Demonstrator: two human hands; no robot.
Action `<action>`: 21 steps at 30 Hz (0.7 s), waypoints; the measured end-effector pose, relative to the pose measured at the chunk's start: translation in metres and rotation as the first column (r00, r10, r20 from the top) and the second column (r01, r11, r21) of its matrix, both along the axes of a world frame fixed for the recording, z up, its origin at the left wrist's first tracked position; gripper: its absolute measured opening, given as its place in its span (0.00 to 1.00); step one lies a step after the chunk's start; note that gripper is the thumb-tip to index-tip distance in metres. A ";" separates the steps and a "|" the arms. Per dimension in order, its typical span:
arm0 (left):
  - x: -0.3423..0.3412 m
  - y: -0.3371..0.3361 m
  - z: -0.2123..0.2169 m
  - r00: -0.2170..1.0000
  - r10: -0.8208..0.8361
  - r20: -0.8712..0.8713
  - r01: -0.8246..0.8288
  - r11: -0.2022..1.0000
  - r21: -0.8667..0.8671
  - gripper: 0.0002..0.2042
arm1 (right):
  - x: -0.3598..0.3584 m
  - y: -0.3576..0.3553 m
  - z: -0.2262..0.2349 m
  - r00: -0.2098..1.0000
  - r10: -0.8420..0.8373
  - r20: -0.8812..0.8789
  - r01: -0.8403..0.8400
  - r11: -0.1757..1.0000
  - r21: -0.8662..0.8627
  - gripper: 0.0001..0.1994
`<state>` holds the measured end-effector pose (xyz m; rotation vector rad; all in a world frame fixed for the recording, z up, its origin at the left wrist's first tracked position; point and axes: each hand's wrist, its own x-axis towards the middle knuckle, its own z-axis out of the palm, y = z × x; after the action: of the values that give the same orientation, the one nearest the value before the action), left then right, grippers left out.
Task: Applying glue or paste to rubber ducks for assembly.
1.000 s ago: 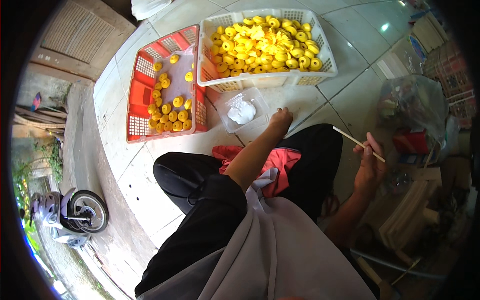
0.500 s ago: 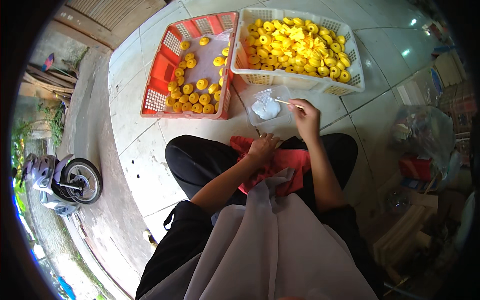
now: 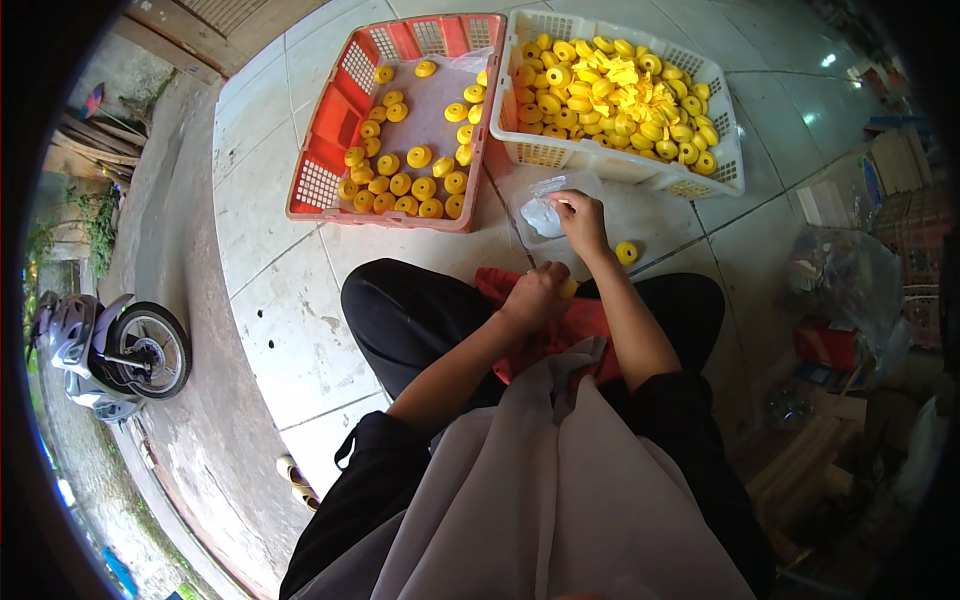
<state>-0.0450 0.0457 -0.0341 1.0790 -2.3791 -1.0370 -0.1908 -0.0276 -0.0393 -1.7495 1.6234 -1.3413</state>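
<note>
My left hand [image 3: 535, 298] is closed on a small yellow round piece [image 3: 568, 288] above a red cloth [image 3: 585, 322] on my lap. My right hand [image 3: 578, 218] reaches forward with fingers pinched at a clear plastic container [image 3: 545, 203] holding something white, on the tiled floor. One loose yellow round piece [image 3: 627, 252] lies on the floor just right of my right wrist. A white basket [image 3: 565, 154] heaped with yellow round pieces [image 3: 620, 95] stands beyond the container. A red basket [image 3: 330, 155] to its left holds several more yellow pieces [image 3: 410, 185], set in rows.
A motorbike's front wheel [image 3: 150, 350] and headlamp stand at the left on the concrete strip. A clear plastic bag [image 3: 850, 280] and wooden and cardboard clutter [image 3: 830, 460] fill the right side. A pair of sandals [image 3: 298, 478] lies by my left knee.
My right hand, which held a thin stick out to the right a second ago, has come in to the clear container. My left hand has drawn back from the container to my lap.
</note>
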 end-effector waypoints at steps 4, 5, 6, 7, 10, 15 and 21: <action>0.024 -0.014 0.052 0.976 0.174 -0.133 -0.100 0.894 0.437 0.20 | -0.008 0.006 0.001 0.999 -0.040 0.036 0.036 0.994 0.100 0.05; 0.032 -0.019 0.053 0.975 0.174 -0.136 -0.099 0.894 0.437 0.20 | -0.010 0.008 0.003 0.999 -0.039 0.033 0.036 0.994 0.100 0.05; 0.039 -0.025 0.053 0.929 0.254 -0.271 -0.046 0.803 0.594 0.19 | -0.015 0.012 0.005 0.982 -0.082 0.171 0.061 0.990 0.125 0.05; 0.045 -0.029 0.052 0.856 0.349 -0.380 0.038 0.692 0.721 0.19 | -0.019 0.015 0.006 0.944 -0.128 0.305 0.084 0.985 0.153 0.04; 0.056 -0.036 0.049 0.582 0.637 -0.505 0.192 0.496 0.847 0.19 | -0.022 0.026 0.033 0.814 -0.167 0.556 0.084 0.981 0.173 0.06; 0.058 -0.045 0.042 0.476 0.650 -0.593 0.330 0.493 0.805 0.20 | -0.030 0.050 0.078 0.615 -0.239 0.751 0.092 0.968 0.233 0.07; 0.056 -0.048 0.045 0.402 0.726 -0.558 0.384 0.420 0.822 0.19 | -0.024 0.072 0.114 0.587 -0.209 0.782 0.076 0.976 0.204 0.07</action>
<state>0.0112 -0.0019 0.0108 0.6310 -0.5539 -2.1596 -0.2146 0.0443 0.0746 -0.6923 1.2687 -1.6816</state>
